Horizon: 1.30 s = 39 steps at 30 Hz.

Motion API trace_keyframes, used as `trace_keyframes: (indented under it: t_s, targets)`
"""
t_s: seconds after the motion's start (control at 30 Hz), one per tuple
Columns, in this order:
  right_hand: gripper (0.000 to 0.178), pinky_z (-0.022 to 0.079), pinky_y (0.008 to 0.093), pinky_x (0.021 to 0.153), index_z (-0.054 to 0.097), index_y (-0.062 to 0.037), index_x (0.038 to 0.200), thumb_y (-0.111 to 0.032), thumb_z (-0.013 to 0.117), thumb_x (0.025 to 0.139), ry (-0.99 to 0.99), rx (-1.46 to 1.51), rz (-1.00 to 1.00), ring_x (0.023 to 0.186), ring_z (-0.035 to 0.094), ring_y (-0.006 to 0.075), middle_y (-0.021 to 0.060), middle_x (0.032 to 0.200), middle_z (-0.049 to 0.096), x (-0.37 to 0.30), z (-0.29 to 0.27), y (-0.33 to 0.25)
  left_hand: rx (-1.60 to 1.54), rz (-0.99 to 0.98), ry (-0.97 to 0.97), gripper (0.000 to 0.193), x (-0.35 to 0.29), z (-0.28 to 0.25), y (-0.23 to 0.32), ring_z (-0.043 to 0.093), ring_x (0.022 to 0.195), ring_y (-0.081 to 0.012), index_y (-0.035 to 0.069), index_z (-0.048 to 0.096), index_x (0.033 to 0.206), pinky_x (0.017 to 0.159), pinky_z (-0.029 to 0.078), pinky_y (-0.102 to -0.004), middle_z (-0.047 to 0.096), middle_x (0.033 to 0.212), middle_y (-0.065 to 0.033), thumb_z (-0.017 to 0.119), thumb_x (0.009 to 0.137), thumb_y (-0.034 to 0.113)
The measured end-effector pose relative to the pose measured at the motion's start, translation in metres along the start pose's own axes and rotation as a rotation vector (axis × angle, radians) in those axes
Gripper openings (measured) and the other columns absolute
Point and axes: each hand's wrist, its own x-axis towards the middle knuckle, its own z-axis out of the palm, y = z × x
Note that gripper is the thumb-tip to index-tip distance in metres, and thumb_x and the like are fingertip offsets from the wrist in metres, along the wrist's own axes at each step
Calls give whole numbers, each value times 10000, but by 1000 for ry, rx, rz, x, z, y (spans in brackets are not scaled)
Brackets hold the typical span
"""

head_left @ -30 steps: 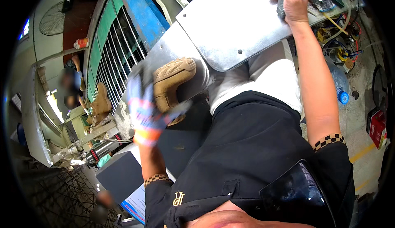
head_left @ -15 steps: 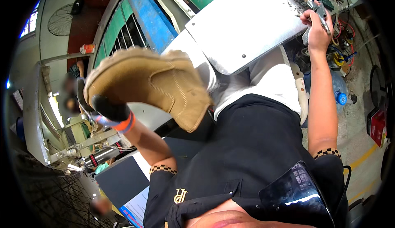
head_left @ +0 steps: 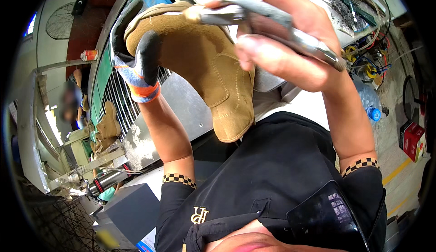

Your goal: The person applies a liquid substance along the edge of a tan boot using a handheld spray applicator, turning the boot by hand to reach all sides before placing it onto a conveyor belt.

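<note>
My left hand [head_left: 136, 65], in a grey and orange knit glove with dark coated fingers, is closed round the toe of a tan suede ankle boot [head_left: 229, 88]. The boot is held in the air on its side, its sole on the far side and its shaft hanging toward my chest. My bare right hand [head_left: 290, 38] grips a silver metal airbrush [head_left: 268, 18], slightly blurred. The front tip of the airbrush points left, in front of the boot near the sole edge; whether it touches the boot, I cannot tell.
A metal bench surface [head_left: 181, 93] with a barred grille [head_left: 120, 99] lies under the left arm. Tools and dark debris [head_left: 349, 11] cover the far right bench. Beyond my right arm are a water bottle [head_left: 369, 99] and red box [head_left: 412, 140]. More tan boots [head_left: 108, 122] stand left.
My right hand has come left from the bench's far right with the airbrush, up to the boot. The boot has moved right and away from me, still in my left hand.
</note>
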Motion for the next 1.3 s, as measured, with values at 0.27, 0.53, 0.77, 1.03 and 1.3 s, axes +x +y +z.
trace_keyframes:
  t_s: [0.27, 0.53, 0.77, 1.03, 1.3]
  targets:
    - [382, 467, 295, 670, 595, 34, 1161, -88, 619, 799, 35, -270, -352, 730, 586, 178, 109, 862, 620, 47, -5, 46, -103, -70, 11, 605, 16, -11, -38, 618, 1074, -230, -47, 531, 1283, 966, 476, -358, 635, 1194, -159, 681, 855, 353]
    - [473, 425, 208, 662, 504, 30, 1289, -157, 591, 863, 190, 111, 8, 707, 508, 58, 54, 975, 609, 3, 12, 63, -171, -91, -87, 768, 26, -13, -59, 618, 1085, -289, -79, 444, 1345, 961, 488, -394, 619, 1189, -201, 597, 860, 497]
    - [515, 418, 215, 638, 493, 37, 1299, -221, 614, 870, 214, 158, 77, 686, 503, 66, 27, 813, 550, -33, 12, 80, -305, -113, -103, 731, 28, -18, -78, 620, 1074, -276, -64, 447, 1341, 953, 491, -398, 624, 1181, -189, 602, 871, 473]
    - [486, 435, 282, 767, 550, -5, 1251, -236, 596, 826, 237, 81, 183, 872, 526, 126, 62, 983, 581, -78, 20, 105, -648, -376, -271, 818, 18, -40, -141, 542, 1136, -296, 34, 500, 1261, 991, 430, -480, 566, 1205, -152, 607, 764, 675]
    - [459, 417, 255, 696, 547, 10, 1239, -207, 566, 835, 198, 25, 176, 731, 495, 111, 39, 878, 542, -97, 15, 118, -1008, -568, -226, 724, -12, -34, -143, 524, 1160, -308, 56, 526, 1229, 998, 418, -486, 555, 1215, -149, 516, 839, 666]
